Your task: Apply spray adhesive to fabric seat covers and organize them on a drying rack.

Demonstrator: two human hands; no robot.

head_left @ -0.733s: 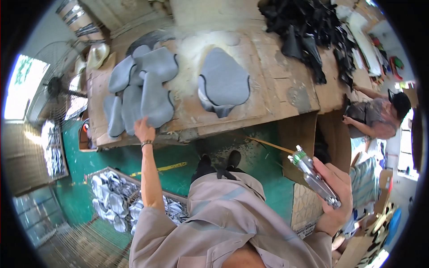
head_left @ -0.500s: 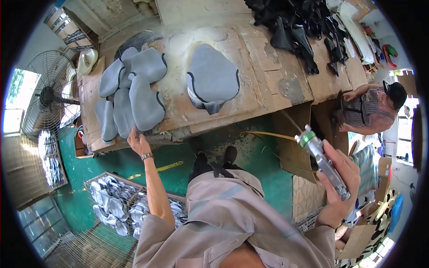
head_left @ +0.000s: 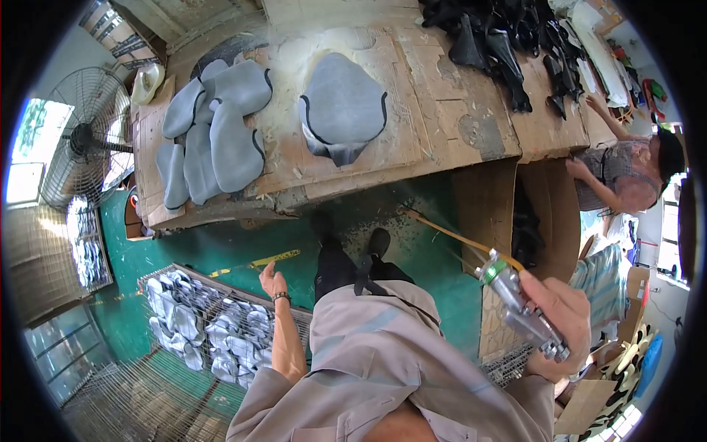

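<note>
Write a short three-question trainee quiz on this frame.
1. True or false: the right hand grips a spray gun.
2. What is the left hand holding?
A. a grey pad
B. nothing
C. the hose
3. Fill in: the single grey pad lies on the ____.

Key: 1 true. 2 B, the hand is empty, above the wire rack. 3 table.

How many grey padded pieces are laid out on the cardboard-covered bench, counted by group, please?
Overlapping cluster of grey pieces at the bench's left end: 5, as far as the overlap lets me tell
Stack of grey pieces in the middle: 1 stack, number of layers cannot be told
Total: 6 visible items
The right hand holds a spray gun; the left hand is empty.
</note>
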